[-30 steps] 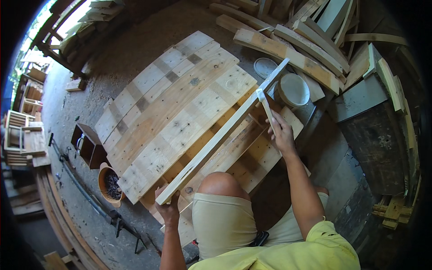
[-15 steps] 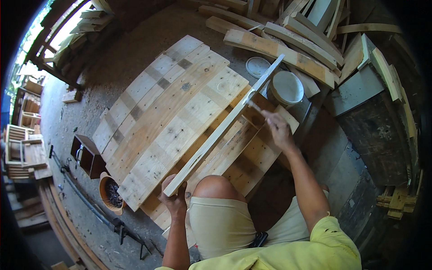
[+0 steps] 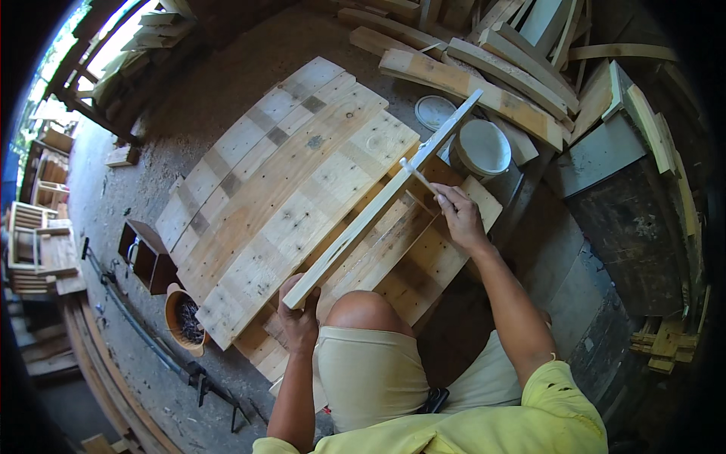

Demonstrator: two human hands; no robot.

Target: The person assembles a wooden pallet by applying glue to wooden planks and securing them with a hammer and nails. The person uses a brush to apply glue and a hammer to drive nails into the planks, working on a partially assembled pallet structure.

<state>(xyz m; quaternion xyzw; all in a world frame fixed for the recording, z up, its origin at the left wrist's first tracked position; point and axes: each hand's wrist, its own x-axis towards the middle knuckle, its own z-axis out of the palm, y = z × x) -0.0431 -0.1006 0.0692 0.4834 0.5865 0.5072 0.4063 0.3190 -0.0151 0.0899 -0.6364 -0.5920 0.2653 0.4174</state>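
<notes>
Pale wood strip (image 3: 363, 225) slants over the near-right part of the plank panel (image 3: 272, 189), narrow face up, its far end past the panel's right corner; can't tell if that end rests on anything. L hand (image 3: 300, 318) grips the near end b/w thumb & fingers, by the panel's near side, prob. to steady it & stop it rolling. R hand (image 3: 460, 216), over the panel's right side, pinches a thin brush-like tool (image 3: 420, 177), head at the strip's top, prob. held light for control. White bucket (image 3: 460, 160) sits just off the panel's right corner, prob. for quick R-side access.
</notes>
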